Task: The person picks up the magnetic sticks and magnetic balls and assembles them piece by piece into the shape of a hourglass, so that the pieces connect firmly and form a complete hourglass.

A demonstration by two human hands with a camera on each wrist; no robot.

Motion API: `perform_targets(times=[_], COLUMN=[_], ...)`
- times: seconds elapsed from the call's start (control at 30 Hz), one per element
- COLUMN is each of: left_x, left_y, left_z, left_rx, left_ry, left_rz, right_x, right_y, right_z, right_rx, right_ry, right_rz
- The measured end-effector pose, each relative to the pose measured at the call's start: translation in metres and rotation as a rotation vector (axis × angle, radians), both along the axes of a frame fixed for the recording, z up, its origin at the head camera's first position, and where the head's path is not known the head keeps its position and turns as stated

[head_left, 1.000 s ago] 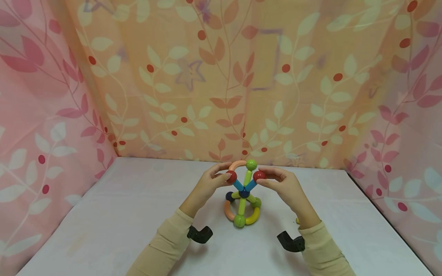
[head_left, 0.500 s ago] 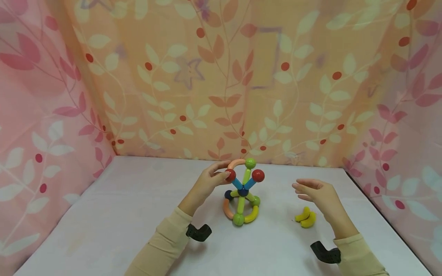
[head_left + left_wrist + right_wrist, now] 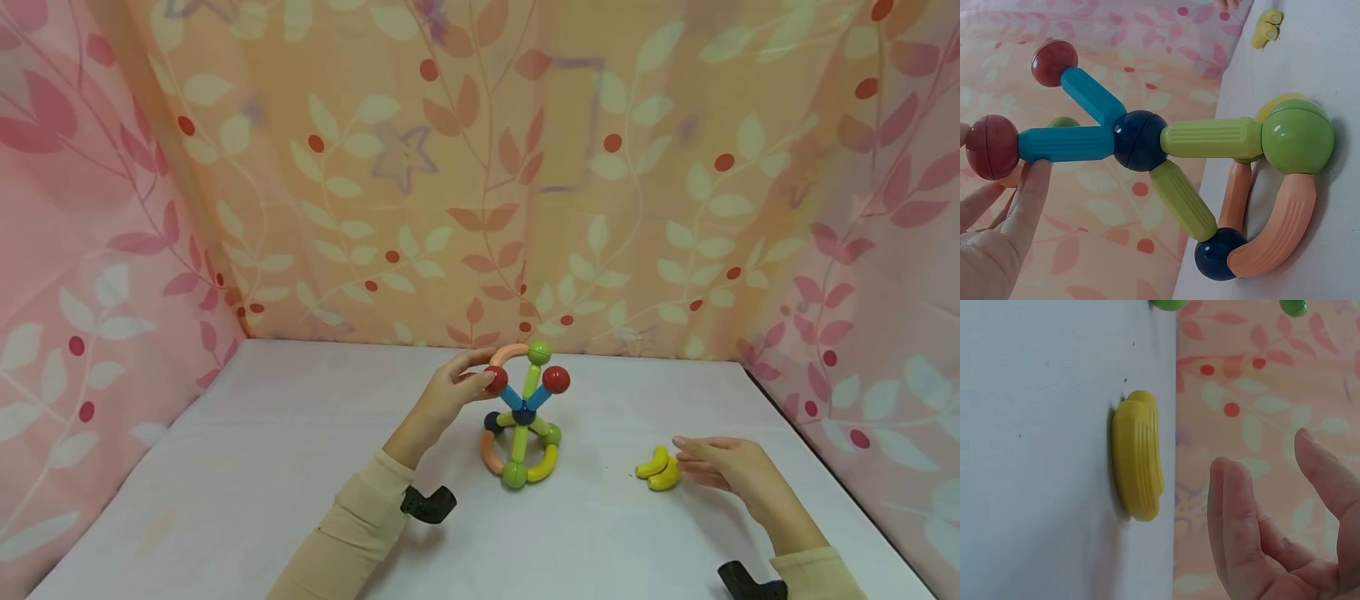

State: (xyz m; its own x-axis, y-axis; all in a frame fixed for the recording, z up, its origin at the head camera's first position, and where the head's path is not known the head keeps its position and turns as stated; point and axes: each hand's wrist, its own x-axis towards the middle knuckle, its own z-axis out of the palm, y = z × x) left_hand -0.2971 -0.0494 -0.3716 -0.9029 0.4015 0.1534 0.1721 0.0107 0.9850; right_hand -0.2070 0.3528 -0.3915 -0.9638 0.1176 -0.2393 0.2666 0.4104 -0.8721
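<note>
A standing build of magnetic balls and rods [image 3: 521, 442] has a navy ball [image 3: 1140, 140] at its middle. Its base is a ring of curved peach and yellow rods joined by balls. Two blue rods rise from the centre, each topped by a red ball, and a curved peach rod meets a green ball [image 3: 539, 352] behind them. My left hand [image 3: 438, 404] pinches the left red ball [image 3: 992, 147] between thumb and fingers. My right hand [image 3: 738, 475] is held with thumb and fingers apart, just right of two curved yellow rods [image 3: 1137, 459], holding nothing.
The white table [image 3: 315, 433] carries the build near its middle and the yellow rods to the right. Patterned cloth walls [image 3: 337, 208] enclose the back and both sides. A black wrist mount [image 3: 429, 504] juts from the left sleeve.
My right hand has let go of the right red ball and moved right and down to the yellow rods, now in plain sight. The left hand keeps its grip and the build stays put.
</note>
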Motion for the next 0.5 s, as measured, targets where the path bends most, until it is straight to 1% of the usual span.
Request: perform_targets(times=[0.2, 0.37, 0.5], left_x=[0.001, 0.001, 0.001], left_y=[0.0, 0.0, 0.001], left_z=[0.001, 0.002, 0.001], left_rx=[0.014, -0.007, 0.002], left_ry=[0.007, -0.008, 0.002], left_rz=[-0.017, 0.006, -0.002], right_x=[0.003, 0.004, 0.001], right_y=[0.004, 0.008, 0.011], right_z=[-0.004, -0.009, -0.014], right_rx=[-0.002, -0.066, -0.097], right_ry=[-0.061, -0.099, -0.139], right_rz=[0.017, 0.031, 0.044])
